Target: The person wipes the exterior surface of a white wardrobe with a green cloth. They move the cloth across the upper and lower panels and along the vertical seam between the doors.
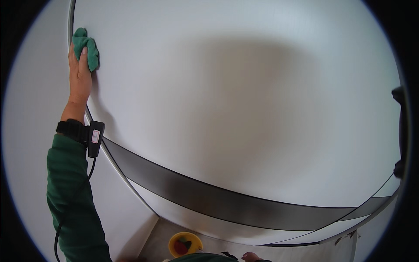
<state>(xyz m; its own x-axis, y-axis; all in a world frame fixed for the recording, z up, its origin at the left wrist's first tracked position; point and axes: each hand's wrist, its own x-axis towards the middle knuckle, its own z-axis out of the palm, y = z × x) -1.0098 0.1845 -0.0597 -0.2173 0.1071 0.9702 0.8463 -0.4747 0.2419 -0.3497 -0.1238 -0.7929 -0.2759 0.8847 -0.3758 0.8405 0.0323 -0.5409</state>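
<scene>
My left hand (80, 72) is raised at the upper left and presses a folded green cloth (85, 49) to a large white door panel (147, 82). The cloth lies along the panel's left edge, beside the dark seam of the frame. The thumb rests over the cloth, and the other fingers are partly covered by it. Low in the view, close to my body, my right hand (250, 256) hangs down, small and partly cut off. Its fingers cannot be made out well enough to tell if they hold anything.
A dark grey band (212, 199) crosses the lower panel. A yellow bucket (198, 241) with red and green cloths inside stands on the floor (157, 240) below. Black handle-like hardware (402, 131) juts in at the right rim. A black cable (92, 167) trails from a wrist-strapped device (95, 139).
</scene>
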